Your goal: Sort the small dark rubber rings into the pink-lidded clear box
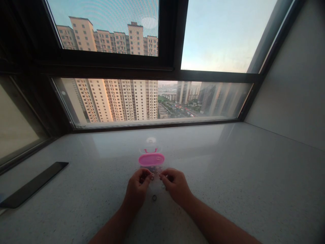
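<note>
My left hand (137, 188) and my right hand (176, 186) hover close together over a speckled stone counter (228, 176). The left fingers pinch a small metal ring (152, 176). The right fingertips are bunched just beside that ring, and I cannot tell whether they hold anything. Another small metal ring (154, 198) lies on the counter just below my hands. Right behind my hands stands a clear plastic box with a pink lid (151, 159), with small dark items inside, partly hidden by my fingers.
A flat black rectangular slab (33, 184) lies at the counter's left edge. A dark-framed window (152, 101) runs along the back of the counter, with high-rise buildings outside. A pale wall (286, 74) rises on the right.
</note>
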Motion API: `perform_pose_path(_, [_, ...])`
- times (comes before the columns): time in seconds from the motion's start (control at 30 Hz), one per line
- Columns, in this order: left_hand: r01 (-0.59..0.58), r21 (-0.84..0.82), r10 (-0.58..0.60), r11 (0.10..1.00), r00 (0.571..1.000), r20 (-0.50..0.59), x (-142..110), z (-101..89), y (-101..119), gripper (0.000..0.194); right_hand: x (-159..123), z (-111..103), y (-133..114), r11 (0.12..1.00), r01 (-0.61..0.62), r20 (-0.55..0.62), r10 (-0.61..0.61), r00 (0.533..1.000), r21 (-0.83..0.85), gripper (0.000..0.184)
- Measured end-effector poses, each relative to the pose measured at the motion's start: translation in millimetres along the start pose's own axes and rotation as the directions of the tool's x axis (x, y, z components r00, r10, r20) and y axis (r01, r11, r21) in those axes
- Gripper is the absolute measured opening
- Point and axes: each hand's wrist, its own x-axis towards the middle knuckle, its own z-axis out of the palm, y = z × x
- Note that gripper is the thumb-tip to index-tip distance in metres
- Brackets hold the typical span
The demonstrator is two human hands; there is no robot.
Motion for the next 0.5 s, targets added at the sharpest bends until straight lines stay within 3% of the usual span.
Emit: perform_pose_path(0.5, [0.017,-0.008,-0.017,1.000,1.000,0.019,-0.2,-0.6,1.0,0.019,0.5,-0.8,-2.0,1.000,-0.020,-0.024,0.020,1.000,0.001,0.016])
